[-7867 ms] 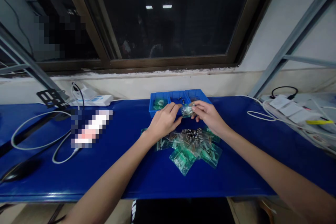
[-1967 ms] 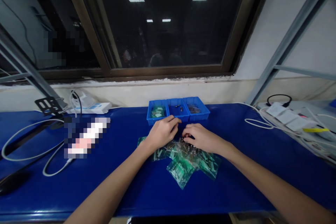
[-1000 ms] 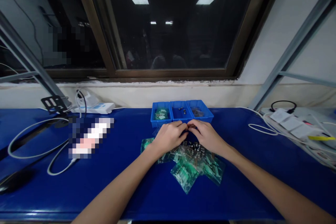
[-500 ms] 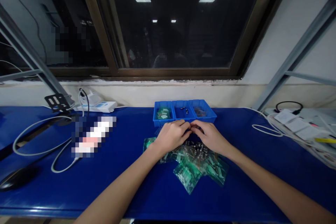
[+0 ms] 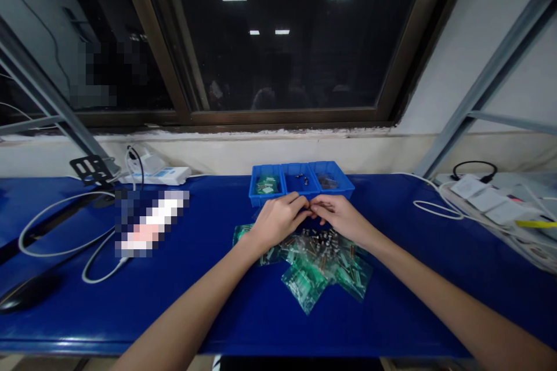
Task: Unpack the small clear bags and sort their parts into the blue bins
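My left hand [image 5: 278, 221] and my right hand [image 5: 338, 214] meet at the fingertips just in front of a blue three-compartment parts tray [image 5: 300, 194]. Whatever lies between the fingertips is hidden. Small green-tinted bags [image 5: 266, 185] fill the tray's left compartment, small dark metal parts [image 5: 300, 176] sit in the middle one, and dark items [image 5: 328, 182] lie in the right one. Just below my hands spreads a heap of clear green-tinted plastic bags [image 5: 307, 281] holding metal pins, with loose dark cylindrical parts [image 5: 324, 239] on top.
The parts lie on a blue workbench [image 5: 174, 313]. To the left are white cables, a black computer mouse [image 5: 26, 294], a white power strip [image 5: 156, 175] and a pixelated object [image 5: 150, 223]. White sockets and cables [image 5: 483, 200] sit at the right, below a dark window.
My fingertips stay together, and both hands sit slightly lower and nearer the heap. The whole view has shifted a little to the left and upward.
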`<state>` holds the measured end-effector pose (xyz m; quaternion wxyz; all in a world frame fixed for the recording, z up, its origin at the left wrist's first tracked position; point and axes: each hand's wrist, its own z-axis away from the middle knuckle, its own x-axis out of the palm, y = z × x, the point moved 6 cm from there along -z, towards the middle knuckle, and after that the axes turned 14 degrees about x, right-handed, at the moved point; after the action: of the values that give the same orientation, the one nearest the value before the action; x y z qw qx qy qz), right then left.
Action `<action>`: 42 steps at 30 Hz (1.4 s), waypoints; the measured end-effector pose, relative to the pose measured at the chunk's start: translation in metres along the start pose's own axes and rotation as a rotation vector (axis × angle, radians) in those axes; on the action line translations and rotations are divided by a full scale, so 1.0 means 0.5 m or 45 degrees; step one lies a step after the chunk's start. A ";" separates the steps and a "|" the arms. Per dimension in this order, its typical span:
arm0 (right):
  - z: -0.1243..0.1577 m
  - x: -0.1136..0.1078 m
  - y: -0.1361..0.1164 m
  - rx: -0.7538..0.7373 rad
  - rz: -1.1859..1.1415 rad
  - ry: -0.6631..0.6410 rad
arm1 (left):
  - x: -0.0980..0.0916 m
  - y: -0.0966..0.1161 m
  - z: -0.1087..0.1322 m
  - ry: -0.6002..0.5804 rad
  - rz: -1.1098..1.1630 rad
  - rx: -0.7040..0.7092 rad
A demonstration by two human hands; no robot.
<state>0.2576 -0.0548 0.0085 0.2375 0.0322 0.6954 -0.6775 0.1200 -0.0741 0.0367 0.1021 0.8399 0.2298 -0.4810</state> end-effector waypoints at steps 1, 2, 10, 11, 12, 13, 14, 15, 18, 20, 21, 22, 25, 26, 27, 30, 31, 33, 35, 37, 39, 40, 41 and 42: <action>0.000 -0.001 -0.002 -0.003 -0.003 0.011 | 0.001 -0.001 0.000 -0.007 -0.001 -0.007; 0.001 -0.001 -0.003 -0.007 -0.005 0.020 | 0.002 -0.002 0.001 -0.016 0.001 -0.015; 0.007 0.003 -0.010 -0.058 0.081 0.076 | 0.004 -0.002 0.000 -0.064 -0.015 -0.029; 0.007 0.003 -0.011 -0.070 0.096 0.090 | 0.004 -0.002 0.000 -0.060 -0.016 -0.028; 0.007 0.002 -0.012 -0.080 0.106 0.104 | 0.004 -0.001 0.000 -0.052 -0.017 -0.026; 0.007 0.001 -0.012 -0.085 0.112 0.114 | 0.003 -0.001 -0.001 -0.042 -0.017 -0.025; 0.007 0.000 -0.013 -0.084 0.111 0.120 | 0.003 -0.001 -0.001 -0.031 -0.016 -0.025; 0.008 0.000 -0.013 -0.077 0.103 0.124 | 0.002 -0.001 0.000 -0.020 -0.012 -0.028; 0.010 -0.003 -0.016 -0.039 0.034 0.133 | 0.001 -0.002 0.001 0.014 0.010 -0.035; 0.011 -0.004 -0.017 -0.012 -0.022 0.136 | 0.002 -0.003 0.002 0.028 0.023 -0.035; 0.011 -0.003 -0.017 -0.003 -0.039 0.132 | 0.002 -0.003 0.002 0.032 0.026 -0.032; 0.011 -0.003 -0.017 0.001 -0.048 0.128 | 0.003 -0.004 0.002 0.035 0.026 -0.033; 0.008 -0.001 -0.013 0.008 -0.057 0.111 | 0.006 -0.006 0.003 0.040 0.013 -0.053; 0.006 -0.001 -0.010 0.012 -0.064 0.102 | 0.007 -0.007 0.003 0.039 0.008 -0.064; 0.005 -0.002 -0.007 0.012 -0.069 0.095 | 0.008 -0.008 0.003 0.036 0.004 -0.074; 0.000 -0.003 -0.001 -0.018 -0.047 0.068 | 0.010 -0.006 0.003 0.021 0.013 -0.083; -0.001 -0.003 0.000 -0.028 -0.037 0.059 | 0.011 -0.005 0.003 0.017 0.020 -0.082; -0.002 -0.002 0.003 -0.024 -0.040 0.042 | 0.011 -0.003 0.003 0.018 0.036 -0.082; -0.002 -0.003 0.006 -0.002 -0.072 0.049 | 0.009 -0.001 0.002 0.027 0.055 -0.078; -0.001 -0.002 0.005 0.008 -0.100 0.064 | 0.008 0.000 0.002 0.037 0.075 -0.064; 0.001 -0.001 0.003 0.001 -0.106 0.075 | 0.007 0.001 0.002 0.050 0.093 -0.049; 0.001 -0.001 0.002 -0.004 -0.103 0.081 | 0.007 0.000 0.002 0.057 0.100 -0.043; 0.001 -0.001 0.001 -0.010 -0.097 0.087 | 0.005 0.000 0.002 0.068 0.106 -0.040; 0.002 -0.001 0.001 -0.015 -0.089 0.097 | 0.004 0.000 0.002 0.080 0.110 -0.037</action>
<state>0.2583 -0.0554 0.0084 0.1873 0.0321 0.7087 -0.6795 0.1200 -0.0738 0.0345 0.1279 0.8622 0.2033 -0.4460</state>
